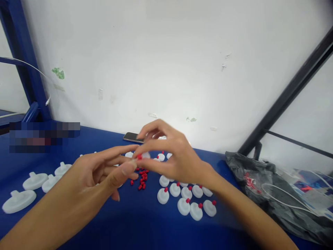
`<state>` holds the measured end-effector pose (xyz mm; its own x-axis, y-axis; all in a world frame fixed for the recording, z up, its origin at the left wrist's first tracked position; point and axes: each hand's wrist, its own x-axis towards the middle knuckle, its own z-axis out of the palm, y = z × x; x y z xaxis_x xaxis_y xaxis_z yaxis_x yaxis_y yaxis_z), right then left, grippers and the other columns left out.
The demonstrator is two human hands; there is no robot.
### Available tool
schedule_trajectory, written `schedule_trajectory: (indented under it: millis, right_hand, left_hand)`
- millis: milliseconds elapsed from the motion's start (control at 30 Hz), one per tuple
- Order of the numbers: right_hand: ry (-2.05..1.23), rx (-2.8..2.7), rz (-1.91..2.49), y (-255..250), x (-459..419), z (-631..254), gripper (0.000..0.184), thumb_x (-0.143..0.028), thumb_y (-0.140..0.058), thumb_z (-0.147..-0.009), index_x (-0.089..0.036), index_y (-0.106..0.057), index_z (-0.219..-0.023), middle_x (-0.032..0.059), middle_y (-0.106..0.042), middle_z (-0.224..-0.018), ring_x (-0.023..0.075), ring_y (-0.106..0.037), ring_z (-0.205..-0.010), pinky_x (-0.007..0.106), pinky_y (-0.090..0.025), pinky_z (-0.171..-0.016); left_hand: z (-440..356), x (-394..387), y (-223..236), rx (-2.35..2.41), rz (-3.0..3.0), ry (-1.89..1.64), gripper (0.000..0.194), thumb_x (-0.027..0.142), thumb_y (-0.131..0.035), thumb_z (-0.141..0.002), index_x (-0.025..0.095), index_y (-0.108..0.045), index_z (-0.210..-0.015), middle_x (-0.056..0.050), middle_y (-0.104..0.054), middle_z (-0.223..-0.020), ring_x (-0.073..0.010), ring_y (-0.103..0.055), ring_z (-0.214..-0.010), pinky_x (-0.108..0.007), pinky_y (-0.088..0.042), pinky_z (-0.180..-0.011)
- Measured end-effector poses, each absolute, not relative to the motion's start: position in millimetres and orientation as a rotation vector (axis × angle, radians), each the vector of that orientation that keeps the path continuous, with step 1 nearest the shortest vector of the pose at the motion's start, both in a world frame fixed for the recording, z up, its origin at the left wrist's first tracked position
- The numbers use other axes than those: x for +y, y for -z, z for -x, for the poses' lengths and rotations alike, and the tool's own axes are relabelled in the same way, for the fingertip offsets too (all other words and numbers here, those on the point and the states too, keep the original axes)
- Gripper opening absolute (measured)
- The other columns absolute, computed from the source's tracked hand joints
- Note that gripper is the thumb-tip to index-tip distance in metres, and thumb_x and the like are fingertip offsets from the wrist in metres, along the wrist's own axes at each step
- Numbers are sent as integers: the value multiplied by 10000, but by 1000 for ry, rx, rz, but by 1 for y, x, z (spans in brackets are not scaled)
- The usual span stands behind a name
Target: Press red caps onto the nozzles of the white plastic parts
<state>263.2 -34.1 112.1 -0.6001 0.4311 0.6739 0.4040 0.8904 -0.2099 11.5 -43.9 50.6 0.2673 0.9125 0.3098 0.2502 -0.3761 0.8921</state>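
Observation:
My left hand (104, 172) and my right hand (169, 152) meet above the blue table (145, 222). Between their fingertips sits a small red cap (139, 157) against a white disc-shaped part (145, 155). The left hand pinches the red cap; the right hand's fingers close round the white disc. Below them lies a small heap of loose red caps (142, 177). To the right stand several white discs with red caps fitted (186, 199). To the left lie several white discs without caps (33, 180).
A phone (132, 137) lies at the table's back by the white wall. A dark plastic bag (262, 187) with white cable and packets sits at right under a black slanted bar (286, 97). A blue post (23, 59) stands at left.

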Motion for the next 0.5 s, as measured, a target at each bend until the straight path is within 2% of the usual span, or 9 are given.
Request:
schedule_trajectory:
  millis: [67, 133, 233, 400, 467, 500]
  right_hand:
    - [-22, -2273, 823, -122, -26, -276, 119, -335, -849, -1129, -242, -910, -1086, 84, -845, -1199, 231, -800, -1031, 387, -655, -938]
    - [-25, -2341, 1136, -130, -15, -293, 119, -301, -848, -1116, -223, -913, -1054, 71, -872, -1068, 233, -805, -966, 377, -607, -899]
    - [-127, -2415, 1552, -131, 4, -314, 84, -271, -882, -1058, -204, -923, -1029, 86, -895, -1034, 253, -812, -963, 369, -563, -861]
    - [-384, -2466, 1694, -113, 29, -327, 54, -228, -938, -972, -183, -910, -983, 80, -908, -974, 233, -816, -887, 339, -564, -789]
    - [-487, -2486, 1709, -105, 35, -327, 54, -189, -948, -948, -178, -900, -969, 82, -922, -998, 237, -847, -941, 322, -588, -814]
    - [-535, -2496, 1712, -101, 37, -327, 63, -175, -953, -938, -176, -895, -964, 86, -930, -1018, 240, -862, -978, 313, -600, -832]
  left_hand:
    - [-12, -42, -50, 1202, -1896, -1236, 635, 833, -698, -1007, 351, -879, -1379, 19, -911, -874, -169, -721, -555, -257, -608, -535]
    - [-13, -40, -49, 1349, -2031, -1348, 502, 752, -697, -1005, 360, -906, -1240, 33, -896, -847, -186, -770, -603, -256, -571, -515]
    - [-16, -38, -47, 1461, -2220, -1442, 385, 615, -628, -1000, 371, -907, -1102, 44, -874, -801, -187, -765, -582, -285, -538, -508]
    - [-16, -33, -49, 1584, -2297, -1302, 462, 622, -508, -977, 385, -894, -1069, 42, -877, -791, -201, -685, -492, -366, -511, -572]
    - [-13, -28, -49, 1664, -2357, -1153, 525, 621, -437, -975, 382, -892, -1085, 20, -902, -850, -223, -645, -474, -406, -513, -619]
    - [-12, -25, -48, 1687, -2400, -1063, 548, 607, -407, -988, 382, -892, -1108, 2, -918, -904, -247, -679, -516, -421, -527, -655]
